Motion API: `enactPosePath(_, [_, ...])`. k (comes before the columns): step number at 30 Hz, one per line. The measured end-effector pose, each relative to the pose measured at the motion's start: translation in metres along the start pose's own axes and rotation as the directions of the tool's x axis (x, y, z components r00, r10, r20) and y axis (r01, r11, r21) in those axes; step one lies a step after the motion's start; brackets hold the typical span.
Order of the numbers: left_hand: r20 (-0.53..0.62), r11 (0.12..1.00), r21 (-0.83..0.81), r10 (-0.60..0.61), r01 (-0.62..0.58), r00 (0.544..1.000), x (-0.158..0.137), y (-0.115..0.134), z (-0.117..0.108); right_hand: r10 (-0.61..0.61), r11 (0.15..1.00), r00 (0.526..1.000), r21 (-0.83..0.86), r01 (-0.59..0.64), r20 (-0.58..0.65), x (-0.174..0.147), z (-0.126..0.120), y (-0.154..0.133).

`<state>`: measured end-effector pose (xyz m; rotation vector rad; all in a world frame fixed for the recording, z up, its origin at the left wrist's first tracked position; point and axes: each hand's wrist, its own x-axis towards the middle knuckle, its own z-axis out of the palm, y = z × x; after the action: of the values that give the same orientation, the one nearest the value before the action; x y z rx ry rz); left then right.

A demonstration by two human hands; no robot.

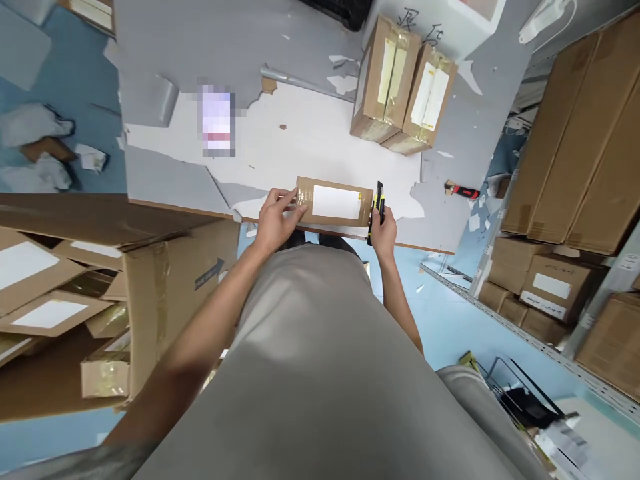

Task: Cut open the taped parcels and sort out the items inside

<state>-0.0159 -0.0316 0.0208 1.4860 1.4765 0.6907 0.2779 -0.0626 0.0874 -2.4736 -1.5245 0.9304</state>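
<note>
A small brown cardboard box [306, 212] with a white label [336, 202] lies at the front edge of the table. My left hand [278, 219] grips its left end, fingers on top and thumb along the near side. In my right hand [384, 233] is a black and yellow utility knife [379, 203], held upright against the box's right end. Whether the blade is out is too small to tell. Clear tape shows on the left end of the box.
Two taped cardboard boxes [385, 80] stand at the back right, before a white bin [465, 33]. A red-black cutter [463, 191] lies near the right edge. A large carton [185, 267] full of boxes is at left. Shelves with cartons [560, 133] stand at right.
</note>
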Motion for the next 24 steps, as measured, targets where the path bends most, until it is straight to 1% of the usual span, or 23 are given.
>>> enactPosePath(2, [0.041, 0.999, -0.037, -0.034, 0.035, 0.999, 0.008, -0.008, 0.012, 0.101, 0.995, 0.995, 0.019, -0.1, -0.025, -0.004, -0.005, 0.001])
enactPosePath(3, [0.051, 0.998, -0.05, -0.045, 0.048, 0.998, 0.011, -0.011, 0.016, 0.131, 0.991, 0.991, 0.028, -0.13, -0.021, -0.005, -0.006, 0.001])
enactPosePath(4, [0.057, 0.997, -0.061, -0.053, 0.056, 0.997, 0.013, -0.013, 0.019, 0.125, 0.992, 0.992, 0.019, -0.124, -0.006, -0.006, -0.009, -0.001])
enactPosePath(7, [0.059, 0.994, -0.091, -0.056, 0.061, 0.997, 0.014, -0.016, 0.02, 0.036, 0.996, 0.999, -0.079, -0.037, -0.021, -0.013, -0.017, -0.011])
enactPosePath(9, [0.066, 0.993, -0.11, -0.045, 0.052, 0.997, 0.012, -0.015, 0.018, -0.066, 0.984, 0.998, -0.165, 0.061, -0.022, -0.018, -0.022, -0.024])
enactPosePath(10, [0.073, 0.992, -0.119, -0.038, 0.047, 0.997, 0.011, -0.015, 0.017, -0.124, 0.971, 0.992, -0.206, 0.124, 0.015, -0.02, -0.025, -0.032])
enactPosePath(11, [0.081, 0.991, -0.128, -0.033, 0.043, 0.996, 0.011, -0.015, 0.016, -0.18, 0.95, 0.98, -0.245, 0.194, 0.08, -0.022, -0.026, -0.042])
enactPosePath(13, [0.093, 0.989, -0.14, -0.033, 0.046, 0.995, 0.011, -0.015, 0.015, -0.253, 0.888, 0.934, -0.321, 0.328, 0.252, -0.022, -0.027, -0.062])
enactPosePath(15, [0.102, 0.988, -0.147, -0.039, 0.054, 0.994, 0.012, -0.016, 0.016, -0.256, 0.813, 0.882, -0.404, 0.418, 0.396, -0.019, -0.025, -0.08])
enactPosePath(16, [0.106, 0.987, -0.152, -0.038, 0.054, 0.994, 0.014, -0.017, 0.017, -0.244, 0.776, 0.862, -0.444, 0.449, 0.445, -0.017, -0.024, -0.088])
enactPosePath(18, [0.114, 0.985, -0.168, -0.024, 0.043, 0.993, 0.016, -0.02, 0.018, -0.228, 0.71, 0.836, -0.502, 0.494, 0.5, -0.012, -0.021, -0.1])
enactPosePath(20, [0.115, 0.982, -0.184, -0.014, 0.035, 0.993, 0.017, -0.022, 0.019, -0.228, 0.665, 0.823, -0.535, 0.522, 0.52, -0.007, -0.019, -0.106])
enactPosePath(24, [0.1, 0.979, -0.202, -0.005, 0.025, 0.995, 0.018, -0.026, 0.021, -0.235, 0.62, 0.811, -0.56, 0.55, 0.536, -0.002, -0.019, -0.111])
